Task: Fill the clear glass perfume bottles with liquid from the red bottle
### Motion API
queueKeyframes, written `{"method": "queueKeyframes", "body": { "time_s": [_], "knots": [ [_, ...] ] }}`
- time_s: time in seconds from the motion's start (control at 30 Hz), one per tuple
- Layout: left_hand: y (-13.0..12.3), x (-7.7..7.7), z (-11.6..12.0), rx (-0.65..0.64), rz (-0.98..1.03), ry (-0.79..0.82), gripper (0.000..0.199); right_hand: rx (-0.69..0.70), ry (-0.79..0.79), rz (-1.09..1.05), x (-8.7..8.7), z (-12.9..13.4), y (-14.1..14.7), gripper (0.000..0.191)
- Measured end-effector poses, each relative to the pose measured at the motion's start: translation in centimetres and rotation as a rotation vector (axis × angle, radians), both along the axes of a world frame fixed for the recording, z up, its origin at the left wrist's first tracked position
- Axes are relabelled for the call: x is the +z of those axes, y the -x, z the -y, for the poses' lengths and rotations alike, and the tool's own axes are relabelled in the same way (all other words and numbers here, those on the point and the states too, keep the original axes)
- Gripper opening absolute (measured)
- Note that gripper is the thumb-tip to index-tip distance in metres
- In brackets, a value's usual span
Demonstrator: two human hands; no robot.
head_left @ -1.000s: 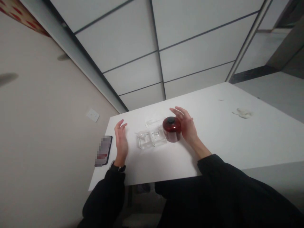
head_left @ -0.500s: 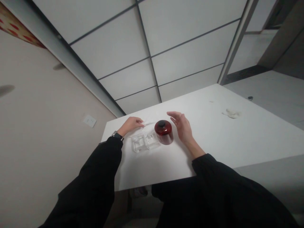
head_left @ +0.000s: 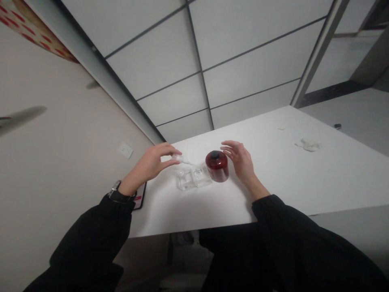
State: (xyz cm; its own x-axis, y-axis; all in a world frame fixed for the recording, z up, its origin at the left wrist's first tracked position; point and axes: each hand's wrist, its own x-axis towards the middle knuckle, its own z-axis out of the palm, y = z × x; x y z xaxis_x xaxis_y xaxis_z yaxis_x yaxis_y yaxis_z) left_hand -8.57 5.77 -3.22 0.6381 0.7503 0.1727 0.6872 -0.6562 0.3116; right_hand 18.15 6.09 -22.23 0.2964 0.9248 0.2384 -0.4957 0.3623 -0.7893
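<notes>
My left hand (head_left: 154, 162) is above the table's left part, thumb and fingers pinched on a small white pump head (head_left: 177, 157) with a thin pale stem pointing right. Below the stem, two clear square-looking bottles (head_left: 186, 180) are side by side on the white tabletop. Against their right side is a dark red, see-through round bottle (head_left: 217, 167) with a black cap. My right hand (head_left: 240, 160) curves around the far right of this red bottle, fingers apart and holding nothing; whether a fingertip touches it I cannot tell.
A phone or tablet (head_left: 139, 197) lies under my left wrist at the table's left edge. On the right of the white table (head_left: 273, 170) are a crumpled tissue (head_left: 308, 144) and a tiny pale scrap (head_left: 281, 129). Panelled doors (head_left: 170, 52) rise behind; a wall with a socket (head_left: 126, 150) borders the left.
My left hand has drawn left and up, away from the clear bottles, with the white piece in its fingers. The dark-edged device has come into view. My right hand stays beside the red bottle.
</notes>
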Motion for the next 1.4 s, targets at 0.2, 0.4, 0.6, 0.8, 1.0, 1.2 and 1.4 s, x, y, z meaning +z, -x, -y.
{"method": "queueKeyframes", "body": {
  "time_s": [0.2,0.4,0.6,0.8,1.0,1.2,1.4],
  "knots": [
    [-1.6,-0.9,-0.4,-0.093,-0.113,-0.040,0.036,0.007,0.003,0.043,0.0,0.1,-0.1,0.043],
    [-2.1,-1.0,-1.1,-0.093,-0.155,-0.009,0.039,0.041,0.000,0.093,0.1,0.2,-0.3,0.038],
    [-2.9,-2.3,-0.9,-0.173,-0.243,0.004,0.035,0.080,0.003,0.104,0.0,0.2,-0.2,0.042],
    [-4.4,-4.7,-0.5,-0.072,-0.316,0.071,0.028,0.183,-0.096,0.309,-0.1,0.2,0.0,0.049],
    [-4.4,-5.4,-0.3,-0.092,-0.251,0.117,0.034,0.270,-0.129,0.419,-0.3,0.5,0.2,0.062],
    [-4.8,-7.1,-0.2,0.098,-0.262,0.058,0.043,0.274,-0.129,0.423,-0.4,0.4,0.1,0.057],
    [-4.6,-6.9,-0.4,-0.128,-0.171,0.121,0.073,0.269,-0.133,0.419,0.0,0.7,0.1,0.059]
  ]
}}
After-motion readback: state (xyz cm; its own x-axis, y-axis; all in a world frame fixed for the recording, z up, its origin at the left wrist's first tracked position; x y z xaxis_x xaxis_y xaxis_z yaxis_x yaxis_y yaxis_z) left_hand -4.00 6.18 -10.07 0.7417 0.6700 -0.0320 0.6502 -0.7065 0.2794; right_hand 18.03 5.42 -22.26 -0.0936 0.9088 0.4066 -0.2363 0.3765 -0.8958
